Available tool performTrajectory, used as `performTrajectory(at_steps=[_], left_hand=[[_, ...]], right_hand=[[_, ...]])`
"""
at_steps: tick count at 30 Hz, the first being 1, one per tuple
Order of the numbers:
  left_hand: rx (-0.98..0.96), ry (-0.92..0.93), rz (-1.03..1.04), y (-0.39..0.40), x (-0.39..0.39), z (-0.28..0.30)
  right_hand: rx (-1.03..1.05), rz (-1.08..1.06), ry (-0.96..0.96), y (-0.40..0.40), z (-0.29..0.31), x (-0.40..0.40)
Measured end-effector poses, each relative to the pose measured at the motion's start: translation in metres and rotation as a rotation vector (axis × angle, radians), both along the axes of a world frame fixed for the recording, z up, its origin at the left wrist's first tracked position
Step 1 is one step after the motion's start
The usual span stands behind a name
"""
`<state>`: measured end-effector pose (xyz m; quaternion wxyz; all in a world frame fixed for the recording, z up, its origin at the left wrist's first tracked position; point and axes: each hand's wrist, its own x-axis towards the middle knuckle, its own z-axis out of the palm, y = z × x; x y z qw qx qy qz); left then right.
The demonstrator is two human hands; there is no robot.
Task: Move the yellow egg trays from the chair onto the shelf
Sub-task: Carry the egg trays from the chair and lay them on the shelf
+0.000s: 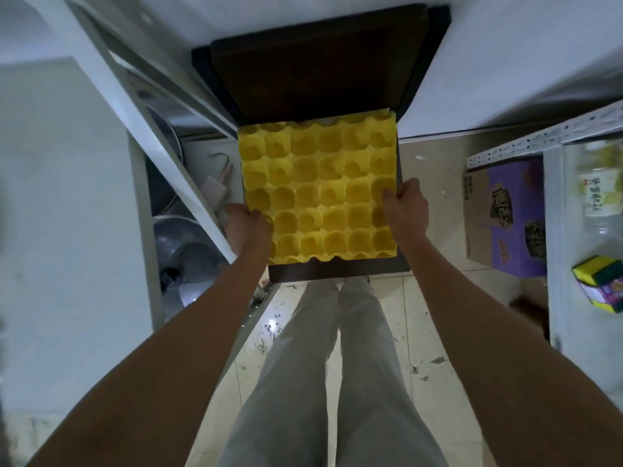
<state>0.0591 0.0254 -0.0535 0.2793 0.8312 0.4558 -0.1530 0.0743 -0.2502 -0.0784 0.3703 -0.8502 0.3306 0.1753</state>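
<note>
A yellow egg tray (318, 190) with rows of round cups lies flat over the seat of a dark brown wooden chair (317, 72), whose back rises beyond it. My left hand (244, 227) grips the tray's left edge near the front corner. My right hand (406, 208) grips the right edge, thumb on top of a cup. Whether more trays are stacked under the top one cannot be told. A white metal shelf unit (135, 106) stands at the left, its slanted upright close to my left hand.
Metal bowls and pots (188, 244) sit on the left shelf's lower level. At the right stand a purple cardboard box (505, 217) on the floor and another shelf with a bottle (600, 183) and a sponge pack (600, 286). My legs are on tiled floor below.
</note>
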Motion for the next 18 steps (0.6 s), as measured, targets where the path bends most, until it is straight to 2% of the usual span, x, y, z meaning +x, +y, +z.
performTrajectory(at_steps=[2,6,9,12,15,18], left_hand=[[0.002,-0.098,-0.022,-0.014,0.003,0.028],[-0.002,-0.247,-0.251,-0.063,0.015,0.081],[-0.147,-0.307,-0.435,-0.114,0.018,0.121],[-0.379,-0.268,-0.704,-0.162,0.012,0.161],[-0.534,-0.267,-0.832,-0.205,0.002,0.195],[-0.570,-0.061,-0.953,-0.250,-0.016,0.223]], right_hand=[[0.010,-0.079,-0.012,-0.009,0.026,-0.011],[0.058,-0.205,-0.010,-0.051,0.094,-0.051],[0.033,-0.309,-0.127,-0.098,0.160,-0.096],[-0.004,-0.488,-0.206,-0.138,0.223,-0.159],[-0.049,-0.636,-0.240,-0.163,0.272,-0.222],[-0.031,-0.859,-0.319,-0.173,0.307,-0.278]])
